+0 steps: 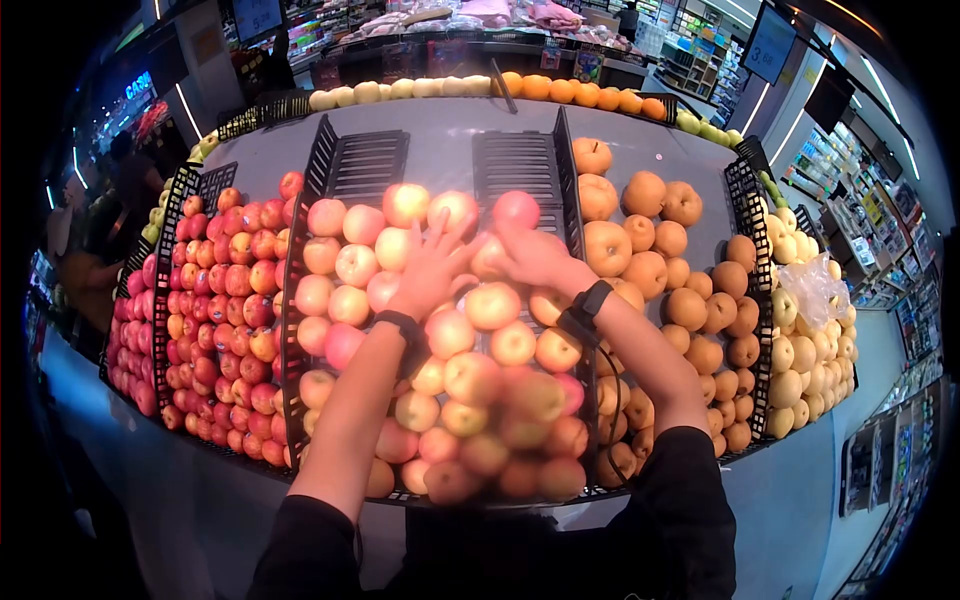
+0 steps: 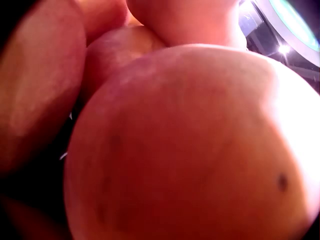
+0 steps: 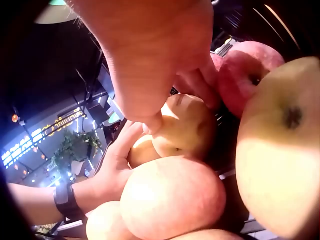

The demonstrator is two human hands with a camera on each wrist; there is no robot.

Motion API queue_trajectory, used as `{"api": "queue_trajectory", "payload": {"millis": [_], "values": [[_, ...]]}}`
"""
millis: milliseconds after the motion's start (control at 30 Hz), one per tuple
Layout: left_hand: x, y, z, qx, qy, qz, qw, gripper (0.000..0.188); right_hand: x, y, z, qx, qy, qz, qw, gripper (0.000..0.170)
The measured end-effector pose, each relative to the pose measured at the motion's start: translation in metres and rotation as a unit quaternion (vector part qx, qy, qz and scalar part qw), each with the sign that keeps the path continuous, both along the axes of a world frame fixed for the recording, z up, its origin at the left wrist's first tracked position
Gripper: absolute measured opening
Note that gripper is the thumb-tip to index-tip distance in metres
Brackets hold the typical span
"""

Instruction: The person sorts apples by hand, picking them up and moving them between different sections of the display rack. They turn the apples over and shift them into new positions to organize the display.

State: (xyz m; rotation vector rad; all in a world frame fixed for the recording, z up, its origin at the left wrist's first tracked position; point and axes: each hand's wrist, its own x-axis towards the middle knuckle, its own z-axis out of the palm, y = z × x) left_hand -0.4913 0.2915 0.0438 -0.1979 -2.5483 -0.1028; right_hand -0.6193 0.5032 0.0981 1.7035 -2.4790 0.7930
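Observation:
In the head view, my left hand (image 1: 432,272) reaches over the middle bin, its fingers spread across a pink-yellow apple (image 1: 455,208). Beside it my right hand (image 1: 548,262) grips another apple (image 1: 488,258) between thumb and fingers. A red apple (image 1: 517,208) sits just beyond the right fingertips. The right wrist view shows the right hand (image 3: 150,65) curled over the gripped apple, close to the left hand (image 3: 107,172). A large apple (image 2: 190,145) fills most of the left wrist view and hides the left fingers.
Black slatted dividers (image 1: 572,190) flank the apple bin. Smaller red apples (image 1: 230,310) fill the left bin; brown pears (image 1: 645,270) lie to the right. Beyond them are pale yellow fruits (image 1: 790,350) with a clear plastic bag (image 1: 815,290). Oranges (image 1: 580,92) line the back edge.

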Motion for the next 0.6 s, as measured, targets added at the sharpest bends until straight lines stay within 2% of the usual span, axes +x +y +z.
{"api": "queue_trajectory", "payload": {"millis": [33, 67, 167, 200, 233, 300, 400, 500, 600], "values": [[-0.002, 0.0, 0.002, -0.009, -0.02, -0.026, 0.999, 0.076, -0.001, 0.0, -0.001, 0.009, -0.004, 0.003, 1.0, 0.045], [-0.001, 0.002, 0.002, -0.01, -0.017, -0.011, 1.0, 0.073, -0.002, 0.005, -0.002, -0.021, 0.019, 0.017, 0.999, 0.038], [-0.002, 0.0, -0.005, -0.006, -0.016, -0.001, 1.0, 0.071, -0.006, 0.002, 0.005, -0.185, 0.07, -0.054, 0.979, 0.034], [0.0, 0.001, -0.003, 0.001, -0.007, -0.009, 1.0, 0.068, -0.009, -0.001, 0.008, -0.203, 0.048, -0.139, 0.968, 0.034], [0.002, 0.002, -0.001, 0.003, -0.009, -0.011, 1.0, 0.068, -0.018, -0.004, 0.005, -0.206, 0.087, -0.195, 0.955, 0.041], [0.002, 0.002, 0.002, 0.004, -0.014, -0.018, 1.0, 0.067, -0.029, -0.005, 0.009, -0.05, 0.058, -0.276, 0.958, 0.044], [0.001, 0.001, 0.004, 0.02, -0.001, -0.035, 0.999, 0.069, -0.031, -0.022, 0.013, 0.014, -0.021, -0.26, 0.965, 0.046], [0.003, 0.001, 0.001, 0.028, -0.005, -0.04, 0.999, 0.068, -0.054, -0.041, 0.006, -0.017, -0.016, -0.102, 0.994, 0.048], [0.004, 0.0, 0.001, 0.027, 0.005, -0.037, 0.999, 0.066, -0.056, -0.046, 0.018, -0.017, -0.104, -0.112, 0.988, 0.055]]}}
